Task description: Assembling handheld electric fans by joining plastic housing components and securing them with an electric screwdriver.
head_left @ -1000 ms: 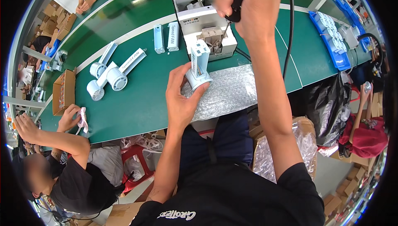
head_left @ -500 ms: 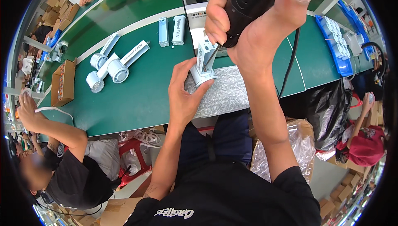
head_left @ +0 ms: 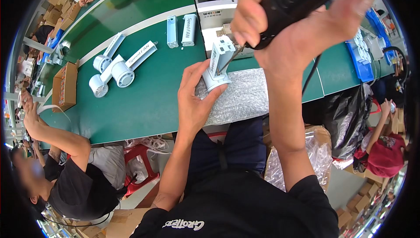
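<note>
My left hand (head_left: 194, 96) grips the round base of a light-blue fan housing (head_left: 215, 79), fingers on its left side and thumb at its near rim. The housing rests on a bubble-wrap pad (head_left: 240, 96), its upright handle part leaning slightly right. A black electric screwdriver (head_left: 302, 4) is in the closed grasp of my right hand (head_left: 288, 41), tilted from upper right to lower left. Its thin bit runs down inside the handle part toward the base; the tip's exact contact is hidden. A cable hangs from beside my right wrist.
Behind the housing stands a grey metal machine (head_left: 214, 8). Two light-blue handle shells (head_left: 188, 30) lie left of it. Several fan parts (head_left: 122, 72) lie farther left, near a cardboard box (head_left: 65, 87). A blue tray (head_left: 363, 69) is at right; a co-worker (head_left: 83, 185) sits at left.
My right hand and the screwdriver have shifted right, and the driver leans over more. The housing tilts slightly right; my left hand stays on it. The co-worker at left has moved a little.
</note>
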A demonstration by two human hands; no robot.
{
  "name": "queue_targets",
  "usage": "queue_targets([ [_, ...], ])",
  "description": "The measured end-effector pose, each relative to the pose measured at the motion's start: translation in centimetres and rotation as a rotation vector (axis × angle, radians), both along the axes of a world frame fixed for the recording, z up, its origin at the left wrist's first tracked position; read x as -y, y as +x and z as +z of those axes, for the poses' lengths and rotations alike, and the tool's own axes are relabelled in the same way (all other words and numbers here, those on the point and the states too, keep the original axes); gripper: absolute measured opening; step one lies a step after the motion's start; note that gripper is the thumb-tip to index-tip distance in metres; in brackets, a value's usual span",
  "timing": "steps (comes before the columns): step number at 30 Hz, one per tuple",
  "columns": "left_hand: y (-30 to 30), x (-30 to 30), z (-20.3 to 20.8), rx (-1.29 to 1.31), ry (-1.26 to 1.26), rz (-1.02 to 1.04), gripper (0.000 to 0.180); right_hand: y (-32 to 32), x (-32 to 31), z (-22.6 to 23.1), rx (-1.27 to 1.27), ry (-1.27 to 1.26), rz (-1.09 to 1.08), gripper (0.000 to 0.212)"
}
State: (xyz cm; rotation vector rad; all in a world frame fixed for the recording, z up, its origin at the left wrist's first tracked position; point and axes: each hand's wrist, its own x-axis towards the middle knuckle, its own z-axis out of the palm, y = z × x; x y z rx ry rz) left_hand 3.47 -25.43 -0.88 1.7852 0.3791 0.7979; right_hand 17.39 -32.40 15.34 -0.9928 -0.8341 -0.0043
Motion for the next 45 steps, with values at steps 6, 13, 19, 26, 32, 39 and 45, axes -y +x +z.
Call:
queue_targets([
  [6,0.0,0.1,0.3,-0.022,0.022,0.007,0.062,0.3,-1.8,0.6,-0.048,0.292,0.371,0.098],
  [13,0.1,0.0,0.2,-0.003,0.011,-0.005,0.063,-1.7,-0.2,1.4,-0.155,-0.048,-0.059,0.1],
  [19,0.1,0.0,0.2,-0.015,0.019,-0.004,0.063,-1.4,-0.6,0.1,-0.027,-0.043,-0.098,0.1],
  [26,0.0,-0.2,-0.4,-0.001,-0.028,-0.002,0.063,-1.0,-0.7,0.0,-0.065,-0.041,-0.031,0.099],
  [32,-0.2,-0.1,-0.3,0.012,-0.053,0.001,0.062,-2.2,-1.1,0.8,-0.318,-0.015,0.04,0.097],
  [39,0.1,0.0,0.0,-0.003,0.033,0.011,0.061,-1.9,-0.7,1.8,-0.372,-0.042,-0.025,0.098],
  [45,-0.1,-0.3,0.2,-0.058,0.029,-0.024,0.063,-1.1,-0.1,1.1,0.033,-0.095,-0.15,0.098],
])
